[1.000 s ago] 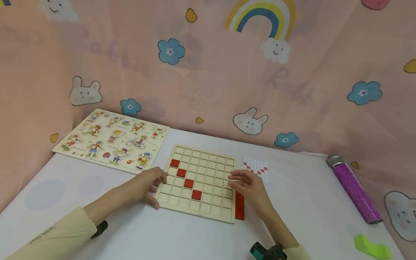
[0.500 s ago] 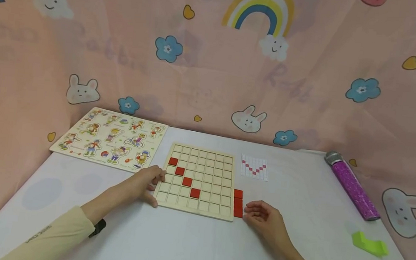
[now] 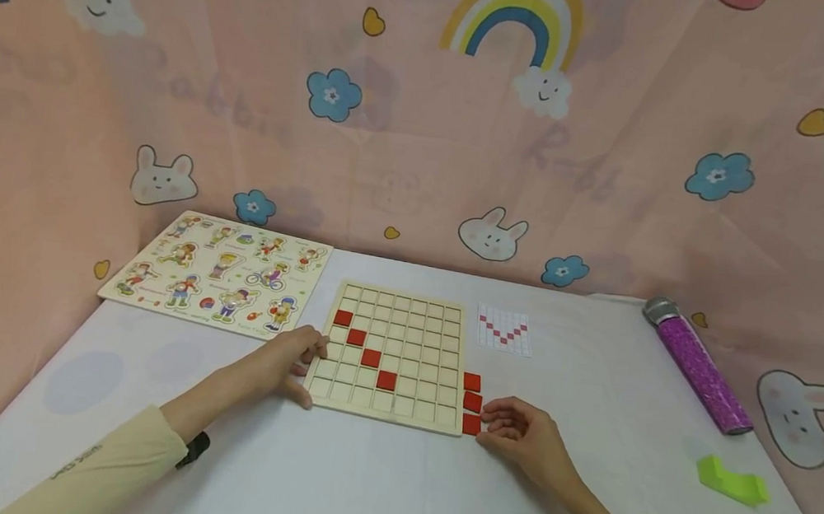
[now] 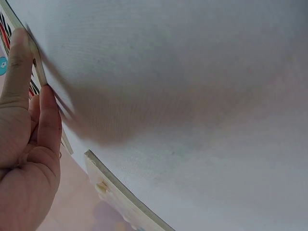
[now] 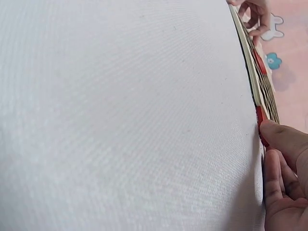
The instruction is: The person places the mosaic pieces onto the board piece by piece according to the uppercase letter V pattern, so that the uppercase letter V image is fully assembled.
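A pale wooden grid board (image 3: 428,325) lies mid-table, with a diagonal of red tiles (image 3: 371,358) in its cells. My left hand (image 3: 286,365) holds the board's left edge, thumb by the front corner; the left wrist view shows the fingertips (image 4: 45,94) against that edge. Beside the board's right edge lie three loose red squares in a column. At the nearest of them, a red tile (image 3: 471,425), my right hand (image 3: 524,437) has thumb and finger on either side of its right edge. In the right wrist view the thumb overlaps that red tile (image 5: 260,115).
A small card (image 3: 505,330) with a red V of squares lies behind the loose tiles. A picture puzzle board (image 3: 217,271) stands back left. To the right are a purple microphone (image 3: 702,372) and a bright green block (image 3: 733,481). A patterned cloth (image 3: 406,165) hangs behind.
My right hand has come down and back from the board's right side to the loose red tiles. These have spread apart, the nearest sliding slightly toward me. My left hand stays put.
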Tool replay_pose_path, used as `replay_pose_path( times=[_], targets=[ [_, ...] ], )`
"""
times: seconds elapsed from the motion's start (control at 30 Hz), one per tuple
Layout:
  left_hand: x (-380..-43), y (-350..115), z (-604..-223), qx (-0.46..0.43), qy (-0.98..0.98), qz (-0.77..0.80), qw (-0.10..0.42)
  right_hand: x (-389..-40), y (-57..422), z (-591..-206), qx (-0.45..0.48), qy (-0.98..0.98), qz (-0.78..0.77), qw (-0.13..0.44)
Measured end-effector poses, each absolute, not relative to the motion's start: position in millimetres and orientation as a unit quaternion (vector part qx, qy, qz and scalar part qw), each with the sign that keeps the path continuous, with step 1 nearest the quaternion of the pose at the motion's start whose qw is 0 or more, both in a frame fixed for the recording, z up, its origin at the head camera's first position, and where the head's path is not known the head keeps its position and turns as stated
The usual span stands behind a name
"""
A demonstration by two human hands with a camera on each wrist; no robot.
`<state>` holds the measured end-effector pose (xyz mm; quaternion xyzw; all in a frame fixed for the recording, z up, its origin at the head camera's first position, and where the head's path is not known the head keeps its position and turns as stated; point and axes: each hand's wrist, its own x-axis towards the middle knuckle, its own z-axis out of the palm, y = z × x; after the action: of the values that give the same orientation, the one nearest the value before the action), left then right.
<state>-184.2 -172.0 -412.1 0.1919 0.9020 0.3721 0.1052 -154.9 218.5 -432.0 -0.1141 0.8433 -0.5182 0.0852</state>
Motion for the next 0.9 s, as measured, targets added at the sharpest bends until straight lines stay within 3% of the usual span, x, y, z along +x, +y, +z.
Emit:
replay_pose_path(
  times=[0.6,0.9],
  targets=[
    [-184.7,-171.9,-414.4,0.206,0.902,0.367,0.098,-152.8,218.2,-431.7,-0.143,0.858,-0.489,0.065],
    [-185.4,-173.2,-414.3,0.2,0.9,0.375,0.102,-156.1,218.3,-424.7,-0.133,0.852,-0.499,0.082]
  ],
)
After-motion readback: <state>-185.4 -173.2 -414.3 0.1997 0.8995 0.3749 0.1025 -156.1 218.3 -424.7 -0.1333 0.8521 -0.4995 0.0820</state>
